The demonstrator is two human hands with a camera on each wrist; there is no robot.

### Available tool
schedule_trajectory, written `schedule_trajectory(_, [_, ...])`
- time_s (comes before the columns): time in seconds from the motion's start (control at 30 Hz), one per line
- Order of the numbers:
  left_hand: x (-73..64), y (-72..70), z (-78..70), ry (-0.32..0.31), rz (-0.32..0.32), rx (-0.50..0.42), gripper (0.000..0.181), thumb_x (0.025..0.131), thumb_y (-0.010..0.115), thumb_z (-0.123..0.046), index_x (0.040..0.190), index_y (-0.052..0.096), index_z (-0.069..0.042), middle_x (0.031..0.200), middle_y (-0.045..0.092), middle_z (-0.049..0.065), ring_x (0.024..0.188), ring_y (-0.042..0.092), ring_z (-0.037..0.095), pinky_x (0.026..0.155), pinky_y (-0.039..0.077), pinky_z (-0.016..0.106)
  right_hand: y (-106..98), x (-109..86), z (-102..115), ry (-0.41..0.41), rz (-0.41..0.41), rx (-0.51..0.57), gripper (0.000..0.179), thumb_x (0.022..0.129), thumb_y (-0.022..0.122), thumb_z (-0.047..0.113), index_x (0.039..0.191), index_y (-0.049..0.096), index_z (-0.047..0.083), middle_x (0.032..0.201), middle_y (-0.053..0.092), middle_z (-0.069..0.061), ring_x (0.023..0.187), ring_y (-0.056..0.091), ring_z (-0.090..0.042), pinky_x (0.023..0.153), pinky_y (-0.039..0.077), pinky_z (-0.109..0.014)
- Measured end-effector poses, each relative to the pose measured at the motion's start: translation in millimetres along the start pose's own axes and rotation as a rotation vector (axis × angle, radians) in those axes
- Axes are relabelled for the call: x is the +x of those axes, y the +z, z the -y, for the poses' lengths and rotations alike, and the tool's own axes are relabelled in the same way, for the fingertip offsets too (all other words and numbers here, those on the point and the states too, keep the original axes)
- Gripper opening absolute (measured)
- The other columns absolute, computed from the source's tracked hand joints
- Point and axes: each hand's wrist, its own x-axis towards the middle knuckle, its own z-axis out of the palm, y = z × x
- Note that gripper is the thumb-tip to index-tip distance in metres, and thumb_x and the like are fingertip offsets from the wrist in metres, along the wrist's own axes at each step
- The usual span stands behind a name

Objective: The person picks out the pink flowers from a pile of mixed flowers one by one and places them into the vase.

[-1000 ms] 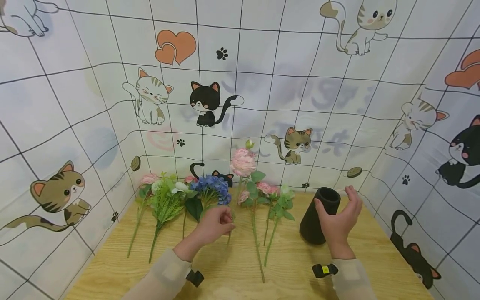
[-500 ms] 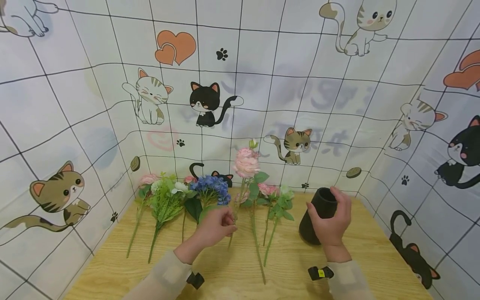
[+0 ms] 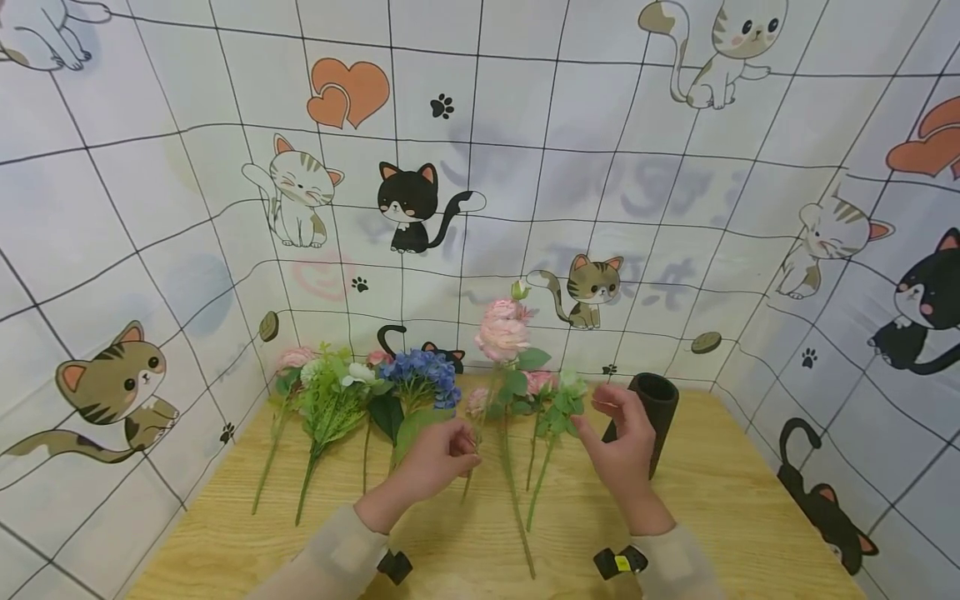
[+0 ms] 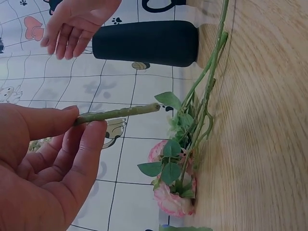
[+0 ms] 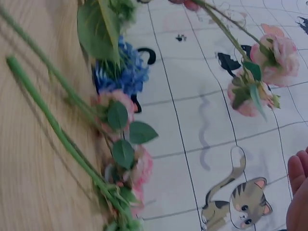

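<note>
My left hand point(image 3: 435, 462) pinches the green stem point(image 4: 120, 113) of a pink flower between thumb and forefinger; the stem's cut end sticks out past the fingertips. Its pink blooms point(image 3: 502, 332) stand raised above the table in the head view and show at upper right in the right wrist view. My right hand point(image 3: 624, 442) holds nothing, its fingers loosely bent, in front of a black vase point(image 3: 663, 410). Part of the vase is hidden behind this hand in the head view. In the left wrist view, the vase stands upright on the table, with the right hand near its mouth.
Pink and pale green flowers point(image 3: 564, 404) lie just left of the vase. A blue hydrangea point(image 3: 422, 379), a leafy green spray point(image 3: 326, 408) and another pink flower point(image 3: 294, 360) lie to the left on the wooden table point(image 3: 720, 533). A cat-print sheet point(image 3: 510, 108) hangs behind and beside it.
My right hand has come away from the vase, moving left toward the flowers. My left hand has shifted slightly right, and the pink blooms it holds have moved right and a little lower.
</note>
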Motion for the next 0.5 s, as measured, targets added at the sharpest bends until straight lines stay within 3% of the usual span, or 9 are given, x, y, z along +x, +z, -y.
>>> schedule_trajectory(0.1, [-0.6, 0.8, -1.4, 0.009, -0.001, 0.003, 0.012, 0.1, 0.074, -0.01, 0.105, 0.066, -0.002, 0.091, 0.068, 0.005, 0.079, 0.07, 0.024, 0.071, 0.064, 0.04, 8.7, -3.6, 10.3, 0.096, 0.019, 0.071, 0.048, 0.074, 0.079, -0.025, 0.119, 0.067, -0.012, 0.112, 0.068, -0.009, 0.108, 0.067, -0.001, 0.094, 0.057, -0.015])
schedule_trajectory(0.2, [-1.0, 1.8, -2.4, 0.012, -0.003, 0.015, 0.011, 0.1, 0.074, -0.011, 0.103, 0.066, -0.005, 0.092, 0.068, 0.005, 0.078, 0.069, 0.018, 0.071, 0.064, 0.037, 14.9, -8.2, 16.8, 0.181, 0.051, 0.125, 0.037, 0.082, 0.078, -0.02, 0.117, 0.07, -0.009, 0.108, 0.069, -0.001, 0.101, 0.07, -0.005, 0.09, 0.058, -0.016])
schedule_trajectory(0.37, [-1.7, 3.9, -3.4, 0.027, -0.001, 0.022, 0.011, 0.1, 0.074, -0.01, 0.104, 0.066, -0.004, 0.092, 0.067, 0.003, 0.078, 0.068, 0.015, 0.07, 0.063, 0.033, 23.8, -16.4, 24.8, 0.336, 0.122, 0.183, 0.025, 0.09, 0.078, -0.009, 0.113, 0.073, -0.006, 0.103, 0.073, -0.006, 0.094, 0.073, -0.013, 0.086, 0.061, -0.018])
schedule_trajectory(0.5, [-2.6, 7.1, -4.1, 0.032, -0.003, 0.024, 0.01, 0.1, 0.074, -0.009, 0.103, 0.066, -0.004, 0.09, 0.067, 0.002, 0.077, 0.068, 0.016, 0.071, 0.063, 0.036, 31.9, -21.0, 31.9, 0.445, 0.174, 0.215, 0.022, 0.091, 0.077, -0.009, 0.113, 0.072, -0.009, 0.104, 0.075, 0.001, 0.095, 0.074, -0.009, 0.085, 0.061, -0.019])
